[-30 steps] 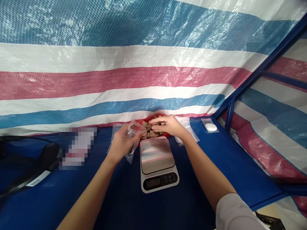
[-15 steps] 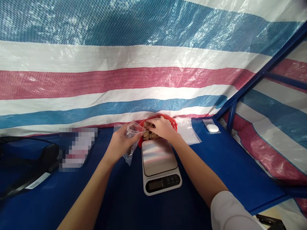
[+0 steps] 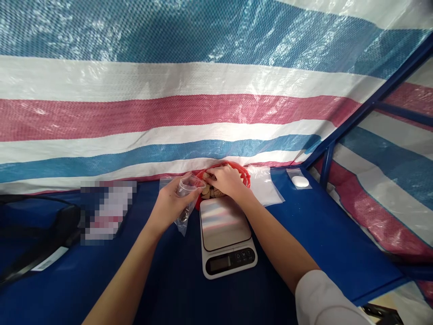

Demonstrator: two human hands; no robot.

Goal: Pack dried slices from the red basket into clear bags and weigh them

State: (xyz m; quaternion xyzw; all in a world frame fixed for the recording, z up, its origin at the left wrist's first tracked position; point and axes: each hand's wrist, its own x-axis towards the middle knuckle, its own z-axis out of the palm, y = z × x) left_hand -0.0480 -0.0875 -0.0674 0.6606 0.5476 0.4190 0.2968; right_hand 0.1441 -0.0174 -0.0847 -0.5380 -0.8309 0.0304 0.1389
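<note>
While your left hand (image 3: 170,198) is holding a clear, thin plastic bag with a rounded open mouth (image 3: 184,215), your right hand (image 3: 227,179) is reaching into a round red plastic basket (image 3: 249,182) of flat, tan-brown, chip-like pieces (image 3: 213,193). A second ago that right hand was hovering farther to the right with its fingers stretched out; now it is sitting lower and closer to the bag, its fingertips curling in among the pieces. That seems to mean you are picking through the basket rather than passing over it. Your right fingers are bending into a narrow grip, but whether they are pinching a piece I cannot tell, since the hand is hiding the tips. Your left thumb and fingers are closing around the bag near its mouth, as before, and its lower corner is hanging down with something dark inside.

The basket is standing against the striped woven plastic sheet (image 3: 169,110), just behind a white kitchen scale with a shiny square metal plate (image 3: 225,223). Nothing is lying on that plate, and its display is showing no readable figure. Flat, clear plastic bags (image 3: 266,187) are lying just right of the basket on the blue tabletop (image 3: 314,239).
</note>
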